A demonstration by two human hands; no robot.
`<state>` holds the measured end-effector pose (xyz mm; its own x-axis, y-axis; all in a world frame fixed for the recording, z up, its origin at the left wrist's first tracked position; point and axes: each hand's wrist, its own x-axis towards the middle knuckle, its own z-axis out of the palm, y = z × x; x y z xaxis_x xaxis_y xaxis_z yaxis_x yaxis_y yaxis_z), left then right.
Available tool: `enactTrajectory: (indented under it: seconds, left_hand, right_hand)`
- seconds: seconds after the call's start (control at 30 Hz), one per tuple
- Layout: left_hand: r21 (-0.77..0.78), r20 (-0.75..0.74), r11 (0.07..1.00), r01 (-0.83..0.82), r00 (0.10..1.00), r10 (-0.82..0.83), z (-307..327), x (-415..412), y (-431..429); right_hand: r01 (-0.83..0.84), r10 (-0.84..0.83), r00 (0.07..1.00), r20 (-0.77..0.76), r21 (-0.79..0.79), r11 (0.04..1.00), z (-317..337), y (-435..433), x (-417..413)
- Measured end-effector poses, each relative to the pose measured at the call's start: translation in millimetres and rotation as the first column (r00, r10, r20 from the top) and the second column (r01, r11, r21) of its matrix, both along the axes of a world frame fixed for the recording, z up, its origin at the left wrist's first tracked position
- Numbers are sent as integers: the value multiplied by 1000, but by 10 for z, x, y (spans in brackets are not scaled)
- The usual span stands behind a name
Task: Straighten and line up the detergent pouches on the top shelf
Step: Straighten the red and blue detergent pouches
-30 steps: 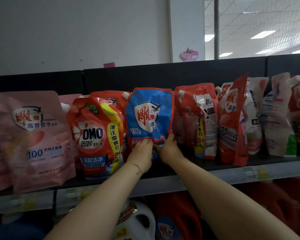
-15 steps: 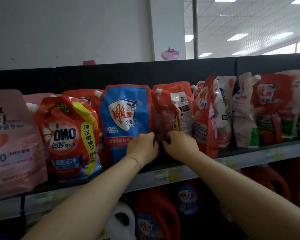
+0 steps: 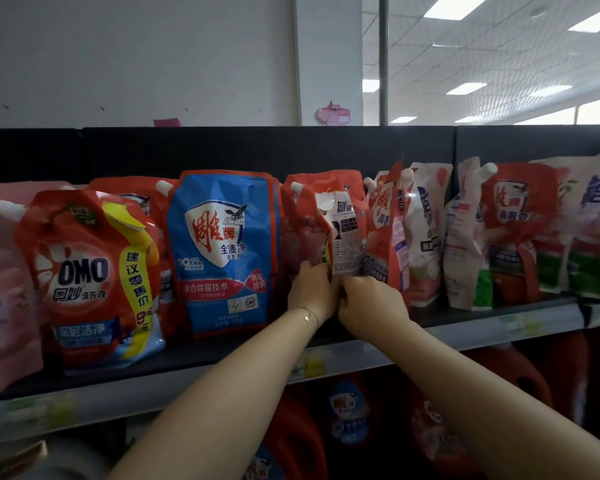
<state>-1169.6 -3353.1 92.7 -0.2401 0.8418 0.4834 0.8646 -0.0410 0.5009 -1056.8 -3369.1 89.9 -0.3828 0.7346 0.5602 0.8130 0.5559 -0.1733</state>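
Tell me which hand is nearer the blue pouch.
Left. The left hand sits just right of the blue pouch; the right hand is farther right. Both grip the red pouch.

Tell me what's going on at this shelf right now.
A person is tidying detergent pouches on the top shelf. The left hand and right hand both grip the lower part of a red pouch that is turned partly sideways, with its back label showing. Just left of it, the blue pouch and the OMO pouch face front. The pouches further right stand twisted and crowded, not yet lined up.
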Motion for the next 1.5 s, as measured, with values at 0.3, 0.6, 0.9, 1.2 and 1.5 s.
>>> enactTrajectory:
  seconds: [0.3,0.6,0.9,1.2,1.5]
  left_hand:
    - [123,76,992,42,996,-52,-51,-291,-131]
    - [192,442,936,293,826,-350,-45,-371,-446]
    - [-21,44,944,331,943,-329,-171,-656,-666]
    - [28,240,977,210,948,-210,-196,-841,-905]
    - [53,455,955,291,844,-283,-43,-883,-995]
  right_hand:
    - [-154,81,923,-377,-168,974,-73,188,-133]
    - [-264,34,828,-560,-336,904,54,-12,-524]
    - [-269,-104,717,-690,-410,871,123,-167,-706]
    - [-196,-66,618,-783,-235,952,120,-340,-555]
    - [-110,100,449,-888,56,992,127,-496,-456]
